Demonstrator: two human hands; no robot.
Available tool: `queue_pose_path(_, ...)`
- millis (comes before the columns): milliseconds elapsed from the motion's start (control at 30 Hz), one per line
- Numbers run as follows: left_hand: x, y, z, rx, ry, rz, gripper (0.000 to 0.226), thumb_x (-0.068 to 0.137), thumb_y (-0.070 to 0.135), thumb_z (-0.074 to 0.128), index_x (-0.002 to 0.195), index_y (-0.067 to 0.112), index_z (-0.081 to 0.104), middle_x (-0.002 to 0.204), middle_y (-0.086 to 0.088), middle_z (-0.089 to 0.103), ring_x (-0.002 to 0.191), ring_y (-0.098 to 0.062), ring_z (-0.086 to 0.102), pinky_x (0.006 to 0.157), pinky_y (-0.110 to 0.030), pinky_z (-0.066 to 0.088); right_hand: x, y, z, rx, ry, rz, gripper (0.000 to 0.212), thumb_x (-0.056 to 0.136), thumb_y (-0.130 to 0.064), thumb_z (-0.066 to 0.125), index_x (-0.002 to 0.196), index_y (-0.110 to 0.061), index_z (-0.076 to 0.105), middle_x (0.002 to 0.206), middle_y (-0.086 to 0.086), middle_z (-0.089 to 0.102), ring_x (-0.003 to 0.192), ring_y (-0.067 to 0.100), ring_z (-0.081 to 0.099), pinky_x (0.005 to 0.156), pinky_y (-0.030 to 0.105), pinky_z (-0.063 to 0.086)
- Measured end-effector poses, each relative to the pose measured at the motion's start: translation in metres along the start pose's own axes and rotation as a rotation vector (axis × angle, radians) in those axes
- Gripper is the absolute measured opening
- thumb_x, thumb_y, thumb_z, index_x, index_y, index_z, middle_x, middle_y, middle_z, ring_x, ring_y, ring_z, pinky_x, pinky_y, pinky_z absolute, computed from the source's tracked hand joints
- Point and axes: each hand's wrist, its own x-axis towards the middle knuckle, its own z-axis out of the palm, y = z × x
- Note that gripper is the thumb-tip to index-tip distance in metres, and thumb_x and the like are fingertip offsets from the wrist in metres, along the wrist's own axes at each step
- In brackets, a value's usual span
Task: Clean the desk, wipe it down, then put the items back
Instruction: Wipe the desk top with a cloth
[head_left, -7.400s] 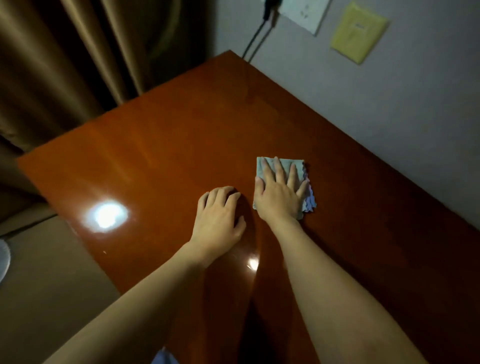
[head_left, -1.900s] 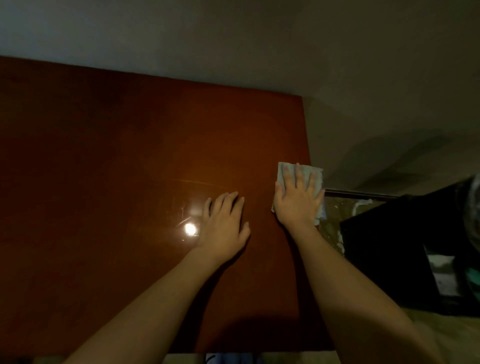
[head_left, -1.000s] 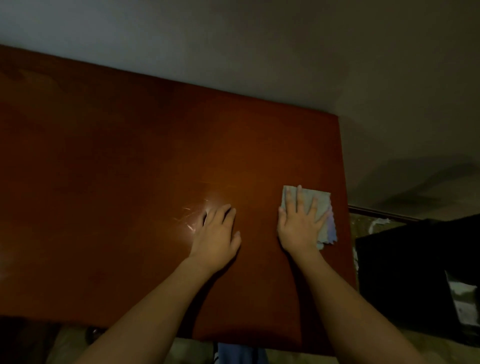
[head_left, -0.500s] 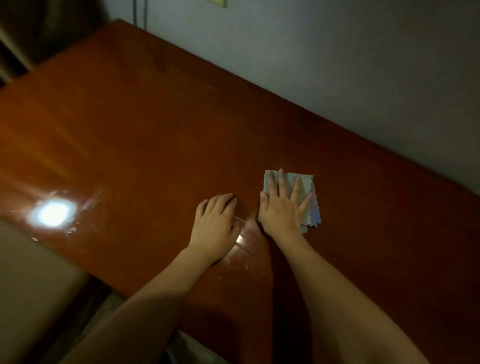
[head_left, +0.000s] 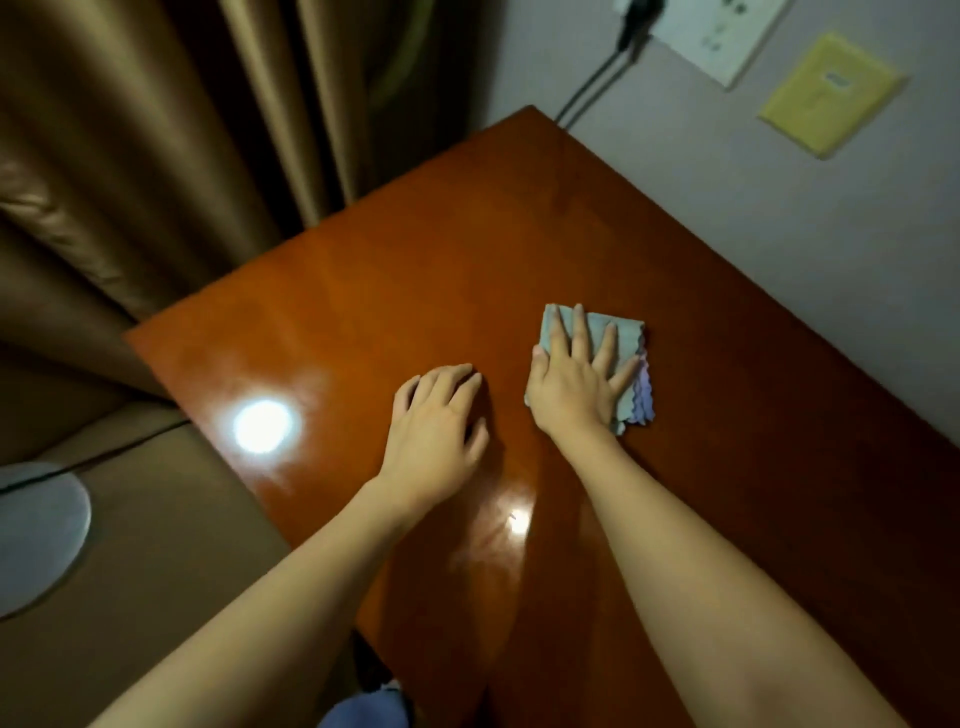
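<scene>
Right hand (head_left: 574, 387) is spread flat, pressing the cloth (head_left: 618, 332) onto the desk (head_left: 395, 270) near the wall. Left hand (head_left: 434, 421) rests just beside it, fingers loosely curled, holding nothing.

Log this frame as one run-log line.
phase: wiping | right hand: flat on cloth | left hand: resting on desk | items: none on desk

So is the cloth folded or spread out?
Folded: the cloth under the right hand shows stacked layers, with purple edges at its right side.
</scene>
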Motion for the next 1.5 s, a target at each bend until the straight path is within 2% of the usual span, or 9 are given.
queue_pose_path(233, 0.041, -0.098, -0.044, -0.004, 0.05, -0.072, 0.054, 0.087, 0.037, 0.039, 0.137, 0.018, 0.047, 0.141, 0.0, 0.045, 0.133, -0.016, 0.035, 0.111, -0.034, 0.018, 0.061, -0.122, -0.006, -0.017, 0.01, -0.124, 0.055, 0.101, -0.043, 0.015, 0.15, -0.034, -0.008, 0.159, -0.003, -0.011, 0.145, 0.034, -0.011, 0.11, 0.064, -0.006)
queue_pose_path(433, 0.051, -0.144, -0.068, -0.031, 0.081, -0.088, 0.063, 0.083, 0.042, 0.027, 0.134, 0.015, 0.05, 0.138, -0.001, 0.048, 0.13, -0.018, 0.039, 0.107, -0.031, 0.021, 0.085, -0.186, -0.009, -0.018, 0.015, -0.187, 0.055, 0.101, -0.042, 0.016, 0.15, -0.033, -0.007, 0.16, -0.002, -0.01, 0.145, 0.034, -0.011, 0.11, 0.064, -0.006)
queue_pose_path(600, 0.044, -0.164, -0.081, -0.049, 0.08, -0.119, 0.055, 0.085, 0.033, 0.041, 0.136, 0.013, 0.049, 0.139, -0.002, 0.047, 0.131, -0.019, 0.038, 0.107, -0.031, 0.022, 0.097, -0.235, -0.01, 0.003, 0.013, -0.283, 0.053, 0.101, -0.04, 0.015, 0.151, -0.033, -0.002, 0.16, -0.002, -0.007, 0.145, 0.034, -0.01, 0.11, 0.065, -0.007)
queue_pose_path(733, 0.035, -0.166, -0.082, -0.043, 0.084, -0.133, 0.055, 0.086, 0.032, 0.043, 0.137, 0.012, 0.047, 0.14, -0.004, 0.045, 0.132, -0.02, 0.036, 0.108, -0.032, 0.02, 0.091, -0.252, -0.008, 0.0, 0.022, -0.381, 0.05, 0.102, -0.04, 0.017, 0.15, -0.038, 0.006, 0.16, -0.004, -0.002, 0.145, 0.034, -0.008, 0.11, 0.066, -0.008)
queue_pose_path(867, 0.03, -0.155, -0.08, -0.034, 0.091, -0.186, 0.056, 0.086, 0.032, 0.042, 0.138, 0.012, 0.045, 0.143, -0.006, 0.042, 0.134, -0.021, 0.033, 0.109, -0.035, 0.02, 0.074, -0.246, -0.005, -0.001, 0.007, -0.435, 0.049, 0.101, -0.043, 0.016, 0.149, -0.041, 0.005, 0.16, -0.006, -0.003, 0.145, 0.033, -0.01, 0.109, 0.067, -0.007)
queue_pose_path(1033, 0.015, -0.135, -0.072, -0.01, 0.079, -0.24, 0.055, 0.09, 0.033, 0.042, 0.141, 0.012, 0.041, 0.147, -0.006, 0.036, 0.137, -0.022, 0.027, 0.112, -0.036, 0.016, 0.047, -0.213, 0.002, 0.015, 0.005, -0.405, 0.057, 0.1, -0.045, 0.014, 0.151, -0.029, -0.008, 0.16, -0.001, -0.01, 0.146, 0.03, -0.011, 0.111, 0.062, -0.008)
queue_pose_path(1267, -0.017, -0.086, -0.05, 0.024, 0.043, -0.272, 0.056, 0.094, 0.033, 0.045, 0.145, 0.015, 0.032, 0.152, -0.003, 0.029, 0.141, -0.02, 0.02, 0.115, -0.036, 0.012, 0.001, -0.128, 0.007, 0.02, -0.004, -0.332, 0.057, 0.1, -0.047, 0.014, 0.15, -0.032, -0.008, 0.16, 0.002, -0.01, 0.145, 0.03, -0.012, 0.112, 0.062, -0.005)
queue_pose_path(1500, -0.077, 0.001, -0.005, 0.032, 0.022, -0.273, 0.058, 0.094, 0.033, 0.046, 0.146, 0.015, 0.029, 0.153, -0.003, 0.024, 0.142, -0.021, 0.015, 0.116, -0.04, 0.008, -0.067, -0.024, 0.018, 0.032, 0.003, -0.286, 0.057, 0.1, -0.047, 0.015, 0.151, -0.031, -0.004, 0.16, 0.0, -0.009, 0.146, 0.029, -0.012, 0.11, 0.062, -0.011)
